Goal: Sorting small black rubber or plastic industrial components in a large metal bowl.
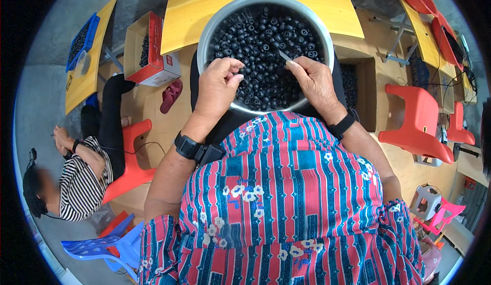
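Observation:
A large round metal basin [203, 39] rests at my lap, against the near side of a yellow table. Heaped inside are small black ring-shaped parts [268, 44], many with a hole through the middle. Over the basin's left side, my left hand [221, 83] is closed in a pinch; whatever sits between its fingertips is hidden or too small to name. My right hand [312, 80] grips a small blade [284, 55] between thumb and forefinger above the parts. Its silvery tip points up and left, toward the middle of the basin. The two hands are apart.
The yellow table [194, 9] lies ahead. Left of it stands a red and white carton [153, 50] holding dark parts; an open cardboard box [365, 90] is at right. Red plastic stools [411, 116] stand farther right. A person in stripes [84, 183] sits at left.

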Motion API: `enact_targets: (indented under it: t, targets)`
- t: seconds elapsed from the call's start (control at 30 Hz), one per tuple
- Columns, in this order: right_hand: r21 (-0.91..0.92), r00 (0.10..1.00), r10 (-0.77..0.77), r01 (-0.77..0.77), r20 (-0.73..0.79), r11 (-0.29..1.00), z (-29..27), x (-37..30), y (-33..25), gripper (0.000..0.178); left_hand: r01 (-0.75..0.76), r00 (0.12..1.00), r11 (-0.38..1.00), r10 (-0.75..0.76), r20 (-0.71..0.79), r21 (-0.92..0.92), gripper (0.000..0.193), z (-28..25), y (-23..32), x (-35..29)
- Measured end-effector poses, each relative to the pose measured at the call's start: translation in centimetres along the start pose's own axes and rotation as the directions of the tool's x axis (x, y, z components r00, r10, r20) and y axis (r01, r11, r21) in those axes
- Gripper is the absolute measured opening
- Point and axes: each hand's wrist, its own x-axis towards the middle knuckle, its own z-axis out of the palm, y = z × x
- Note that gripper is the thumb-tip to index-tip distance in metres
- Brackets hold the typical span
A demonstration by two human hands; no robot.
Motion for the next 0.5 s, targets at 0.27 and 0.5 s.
enact_targets:
  t: [0.27, 0.5]
  targets:
    - [0.066, 0.997, -0.078, 0.079, -0.014, 0.995, 0.2, -0.1, -0.1, 0.031, -0.005, 1.0, 0.999, 0.005, -0.002, -0.045, 0.024, 0.0, 1.6, 0.2]
    - [0.061, 0.999, -0.048, 0.048, -0.006, 0.997, 0.3, 0.0, 0.2, 0.031, -0.123, 0.971, 0.991, 0.132, 0.198, -0.057, 0.027, -0.8, 2.6, 0.0]
